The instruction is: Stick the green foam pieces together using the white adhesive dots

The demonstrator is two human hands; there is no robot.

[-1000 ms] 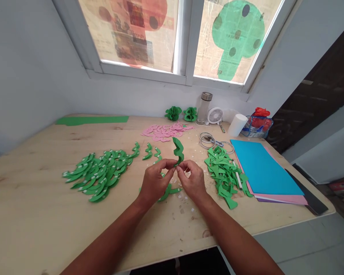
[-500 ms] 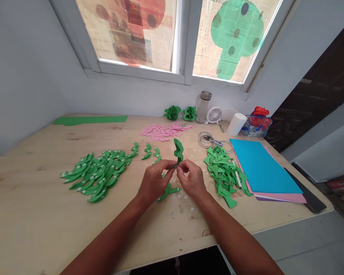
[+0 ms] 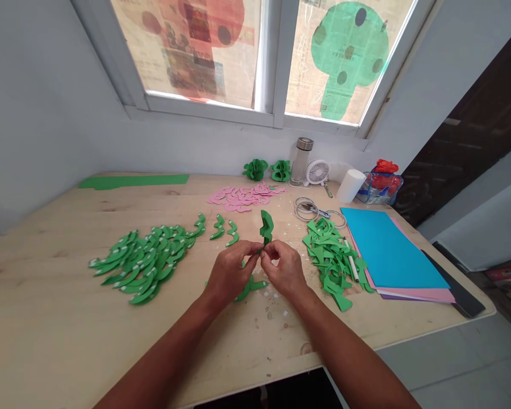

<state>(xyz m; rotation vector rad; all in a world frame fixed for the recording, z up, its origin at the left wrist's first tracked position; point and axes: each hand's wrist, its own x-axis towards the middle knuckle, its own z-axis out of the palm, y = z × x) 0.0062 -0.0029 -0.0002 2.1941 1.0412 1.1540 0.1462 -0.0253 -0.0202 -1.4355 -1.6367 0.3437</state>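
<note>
My left hand [image 3: 234, 266] and my right hand [image 3: 284, 266] meet over the middle of the table. Between their fingertips they pinch the lower end of a stack of wavy green paper cut-outs [image 3: 266, 226], which stands upright above the fingers. Partly hidden below my left hand lie more green paper pieces [image 3: 251, 287]. Beyond it, two wavy green strips [image 3: 231, 233] with white patches lie apart. A large heap of similar green cut-outs [image 3: 147, 261] with white patches spreads to the left.
Green paper scraps [image 3: 330, 255] with a white pen [image 3: 352, 264] lie right, beside blue paper sheets [image 3: 392, 250]. Behind are tape rolls [image 3: 305, 210], pink cut-outs [image 3: 242, 197], two folded green paper shapes [image 3: 255, 169], a glass bottle [image 3: 301, 162], a small fan [image 3: 317, 171] and a white roll [image 3: 351, 186].
Both hands keep their pinch on the green paper stack, which has turned or dropped very slightly. The whole view has shifted a little; nothing else has visibly moved.
</note>
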